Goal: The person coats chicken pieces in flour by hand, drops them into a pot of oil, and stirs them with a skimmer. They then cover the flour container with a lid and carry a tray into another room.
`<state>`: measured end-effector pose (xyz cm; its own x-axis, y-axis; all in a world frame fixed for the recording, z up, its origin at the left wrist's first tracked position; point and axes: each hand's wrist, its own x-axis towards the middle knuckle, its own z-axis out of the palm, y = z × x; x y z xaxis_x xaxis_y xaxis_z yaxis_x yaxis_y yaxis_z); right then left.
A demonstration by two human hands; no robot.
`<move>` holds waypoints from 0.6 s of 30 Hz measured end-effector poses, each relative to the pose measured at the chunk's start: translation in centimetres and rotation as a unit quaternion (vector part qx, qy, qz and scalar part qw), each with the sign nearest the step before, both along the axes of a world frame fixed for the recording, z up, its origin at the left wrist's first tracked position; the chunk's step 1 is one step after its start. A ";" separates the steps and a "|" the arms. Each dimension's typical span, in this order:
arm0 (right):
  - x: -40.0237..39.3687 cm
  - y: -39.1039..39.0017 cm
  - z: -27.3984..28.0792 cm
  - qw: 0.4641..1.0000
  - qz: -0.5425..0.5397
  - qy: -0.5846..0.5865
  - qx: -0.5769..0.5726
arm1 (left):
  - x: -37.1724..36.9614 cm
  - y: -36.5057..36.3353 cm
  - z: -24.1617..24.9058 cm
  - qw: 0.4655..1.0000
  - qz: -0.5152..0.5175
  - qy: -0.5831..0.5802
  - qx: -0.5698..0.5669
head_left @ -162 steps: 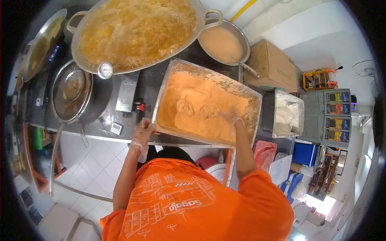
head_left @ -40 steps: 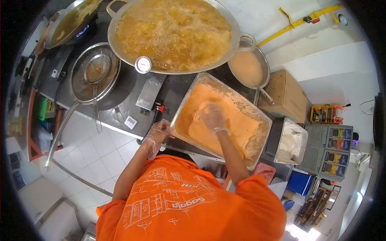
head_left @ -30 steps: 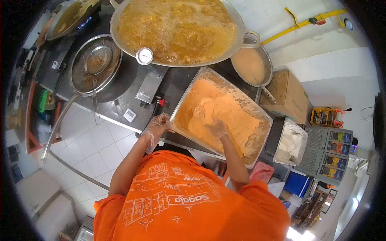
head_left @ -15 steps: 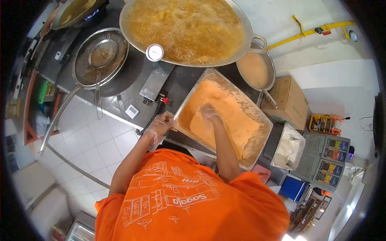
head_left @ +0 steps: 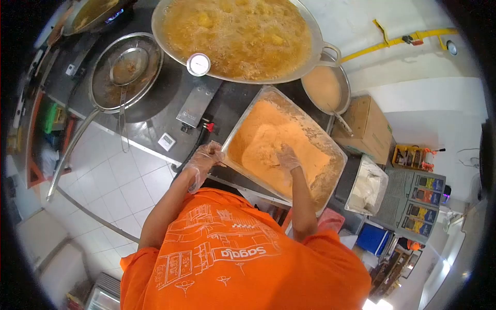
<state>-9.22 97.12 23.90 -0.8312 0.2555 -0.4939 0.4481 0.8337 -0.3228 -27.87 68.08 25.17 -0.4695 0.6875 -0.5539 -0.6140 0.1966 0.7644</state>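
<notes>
A metal tray (head_left: 338, 170) of orange powder (head_left: 310, 139) lies on the dark counter in front of me. My left hand (head_left: 205, 157), in a clear plastic glove, is closed on the tray's near left corner. Down at the powder is my right hand (head_left: 288, 156), also gloved, with its fingers spread and their tips against a rough, lumpy patch (head_left: 266, 153) in the middle. The powder is heaped and smooth around that patch, with a clumpy strip along the right side.
Behind the tray, a wide pan (head_left: 232, 81) of bubbling oil carries a dial thermometer (head_left: 198, 64). A bowl of pale orange liquid (head_left: 323, 88), a cardboard box (head_left: 364, 126) and a white powder tub (head_left: 367, 186) stand right. Left are a strainer pan (head_left: 98, 103) and a small timer (head_left: 166, 141).
My right hand has moved right and toward me across the powder, uncovering the lumpy patch. My left hand stays at the tray corner. The view has shifted slightly.
</notes>
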 end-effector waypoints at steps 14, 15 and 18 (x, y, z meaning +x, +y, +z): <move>9.7 3.0 -5.7 0.814 -0.503 0.184 -0.227 | -0.4 -0.1 0.3 0.999 -0.030 -0.033 0.006; 9.5 3.1 -5.3 0.814 -0.502 0.183 -0.227 | -0.4 -0.1 0.3 0.999 -0.032 -0.030 0.007; 8.4 3.1 -2.8 0.905 -0.405 0.084 -0.103 | -0.2 0.0 0.9 0.999 -0.014 -0.043 -0.007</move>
